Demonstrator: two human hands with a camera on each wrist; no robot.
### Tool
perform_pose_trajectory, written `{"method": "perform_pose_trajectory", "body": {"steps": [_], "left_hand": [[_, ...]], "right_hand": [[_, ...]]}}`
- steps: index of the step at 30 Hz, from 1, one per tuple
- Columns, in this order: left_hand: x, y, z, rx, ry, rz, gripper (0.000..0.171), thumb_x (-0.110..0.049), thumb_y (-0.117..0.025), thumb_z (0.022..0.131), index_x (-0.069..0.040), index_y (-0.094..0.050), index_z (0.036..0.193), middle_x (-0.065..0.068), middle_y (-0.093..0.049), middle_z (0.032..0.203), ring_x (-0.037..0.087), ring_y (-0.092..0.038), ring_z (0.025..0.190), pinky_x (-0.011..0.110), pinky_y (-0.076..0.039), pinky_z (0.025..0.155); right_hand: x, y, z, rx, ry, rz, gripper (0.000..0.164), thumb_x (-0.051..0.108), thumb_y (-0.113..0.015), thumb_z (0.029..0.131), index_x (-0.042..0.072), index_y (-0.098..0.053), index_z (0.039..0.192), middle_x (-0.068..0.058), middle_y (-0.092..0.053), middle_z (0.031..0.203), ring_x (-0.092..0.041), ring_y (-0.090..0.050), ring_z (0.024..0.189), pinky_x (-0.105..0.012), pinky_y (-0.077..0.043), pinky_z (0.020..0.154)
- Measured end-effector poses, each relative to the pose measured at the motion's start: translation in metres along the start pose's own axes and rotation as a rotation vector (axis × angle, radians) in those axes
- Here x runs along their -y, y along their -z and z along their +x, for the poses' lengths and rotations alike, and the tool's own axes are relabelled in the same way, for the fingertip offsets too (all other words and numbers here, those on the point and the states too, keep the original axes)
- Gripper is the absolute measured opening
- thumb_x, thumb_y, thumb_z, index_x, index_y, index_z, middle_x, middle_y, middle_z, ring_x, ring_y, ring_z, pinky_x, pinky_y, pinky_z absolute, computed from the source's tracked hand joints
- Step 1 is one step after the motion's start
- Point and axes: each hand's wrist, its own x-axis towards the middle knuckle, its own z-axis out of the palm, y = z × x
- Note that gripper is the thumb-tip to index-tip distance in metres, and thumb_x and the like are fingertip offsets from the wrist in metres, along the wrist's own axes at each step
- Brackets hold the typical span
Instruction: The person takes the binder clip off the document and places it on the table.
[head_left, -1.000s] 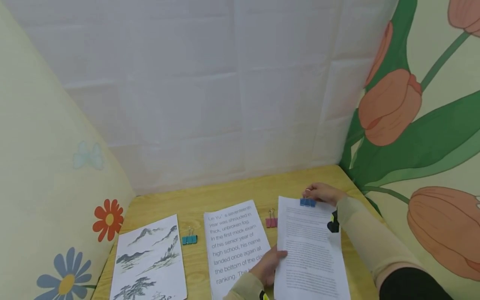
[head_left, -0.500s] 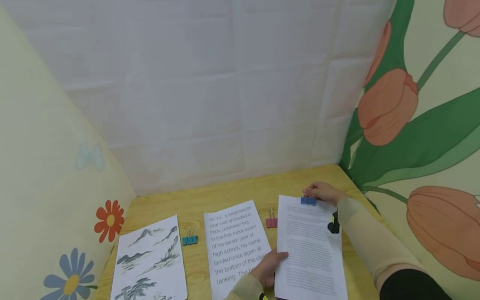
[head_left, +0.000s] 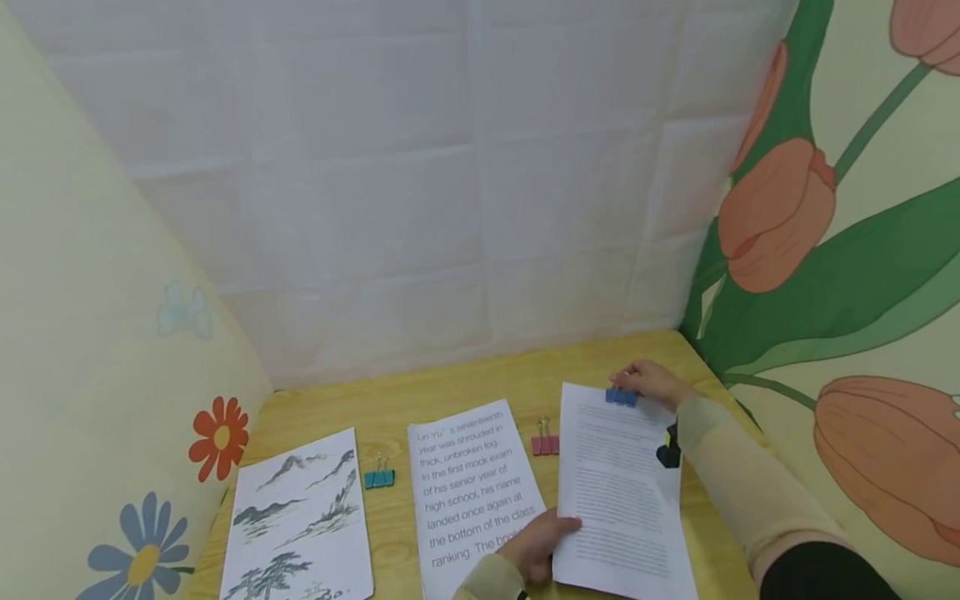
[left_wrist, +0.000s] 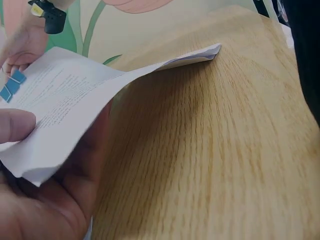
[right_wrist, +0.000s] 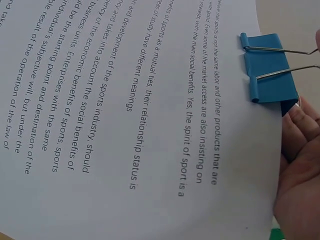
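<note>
A stack of printed paper (head_left: 626, 483) is held raised at the right side of the table, its lower part bending in the left wrist view. My left hand (head_left: 536, 546) grips its left edge, thumb (left_wrist: 17, 125) on top and fingers underneath. On the top edge sits a blue binder clip (right_wrist: 272, 67), its jaws over the paper. My right hand (head_left: 654, 383) pinches the clip by its wire handles (right_wrist: 285, 72); one handle shows above the sheet, with other fingers behind the paper. The fingertips are partly cut off in the right wrist view.
Left of the held stack lie a pink binder clip (head_left: 545, 445), a large-print stack (head_left: 465, 483), a teal binder clip (head_left: 379, 478) and a sheet with ink landscapes (head_left: 300, 517). White cloth (head_left: 450, 208) hangs behind the wooden table (head_left: 330, 400); flowered panels flank it.
The stack and blue clip have shifted slightly up and to the right with my right hand. My left hand has slid a little lower along the edge. More of the pink clip shows.
</note>
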Motion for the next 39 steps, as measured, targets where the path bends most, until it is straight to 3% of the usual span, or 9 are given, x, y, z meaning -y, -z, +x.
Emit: {"method": "perform_pose_trajectory", "body": {"steps": [4,9,17,20,24,29,35,39], "left_hand": [[0.001,0.001,0.000,-0.008,-0.004,0.003,0.038,-0.013,-0.052,0.104,0.001,-0.053,0.139,0.007,-0.074,0.109,0.025,-0.072,0.102,0.040,-0.058,0.090],[0.002,0.001,0.003,-0.031,-0.018,0.020,0.037,-0.012,-0.052,0.103,0.001,-0.055,0.138,0.006,-0.074,0.110,0.025,-0.072,0.104,0.040,-0.058,0.091],[0.005,0.002,0.003,-0.027,-0.022,0.027,0.036,-0.010,-0.053,0.103,0.002,-0.054,0.137,0.007,-0.074,0.109,0.025,-0.072,0.103,0.039,-0.057,0.091],[0.005,0.002,0.004,-0.031,-0.024,0.042,0.037,-0.010,-0.053,0.103,0.002,-0.054,0.137,0.007,-0.074,0.108,0.024,-0.072,0.101,0.039,-0.057,0.091],[0.003,0.003,0.006,-0.032,-0.025,0.058,0.037,-0.010,-0.053,0.103,0.002,-0.054,0.138,0.006,-0.074,0.107,0.022,-0.072,0.100,0.039,-0.057,0.091],[0.001,0.003,0.008,-0.028,-0.018,0.060,0.041,-0.010,-0.053,0.103,0.003,-0.052,0.142,0.006,-0.074,0.108,0.021,-0.072,0.099,0.039,-0.057,0.091],[-0.002,-0.001,0.013,-0.061,-0.032,0.077,0.042,-0.011,-0.054,0.103,0.004,-0.051,0.143,0.006,-0.073,0.107,0.021,-0.072,0.097,0.038,-0.057,0.089],[-0.006,-0.003,0.016,-0.065,-0.042,0.035,0.042,-0.011,-0.053,0.103,0.004,-0.050,0.143,0.007,-0.073,0.108,0.023,-0.072,0.099,0.039,-0.058,0.089]], "right_hand": [[-0.003,-0.002,0.002,-0.019,-0.028,0.004,0.039,0.029,-0.065,0.103,-0.007,-0.060,0.117,-0.014,-0.071,0.112,-0.026,-0.060,0.103,-0.041,-0.047,0.093],[-0.002,-0.001,0.003,-0.038,-0.003,0.003,0.032,0.025,-0.062,0.104,-0.006,-0.060,0.113,-0.022,-0.069,0.123,-0.031,-0.062,0.111,-0.038,-0.049,0.091],[-0.001,0.001,-0.004,-0.108,0.015,0.007,0.027,0.023,-0.064,0.103,-0.004,-0.062,0.107,-0.023,-0.070,0.122,-0.027,-0.065,0.105,-0.030,-0.048,0.080],[-0.003,0.001,-0.005,-0.165,0.022,0.019,0.028,0.022,-0.064,0.103,-0.006,-0.059,0.107,-0.026,-0.069,0.122,-0.032,-0.066,0.106,-0.030,-0.050,0.081],[-0.007,0.002,-0.005,-0.335,0.028,0.007,0.043,0.028,-0.061,0.105,-0.011,-0.052,0.120,-0.033,-0.060,0.133,-0.043,-0.059,0.120,-0.039,-0.050,0.091],[-0.014,0.005,-0.007,-0.520,-0.002,0.115,0.064,0.039,-0.058,0.105,-0.013,-0.043,0.139,-0.035,-0.052,0.140,-0.045,-0.049,0.131,-0.050,-0.043,0.105],[-0.019,0.004,-0.015,-0.576,-0.029,0.192,0.076,0.044,-0.059,0.104,-0.010,-0.033,0.150,-0.032,-0.046,0.149,-0.042,-0.042,0.140,-0.052,-0.037,0.114],[-0.024,0.002,-0.025,-0.605,-0.043,0.212,0.083,0.044,-0.059,0.104,-0.010,-0.025,0.155,-0.032,-0.042,0.154,-0.042,-0.039,0.144,-0.053,-0.035,0.116]]}}
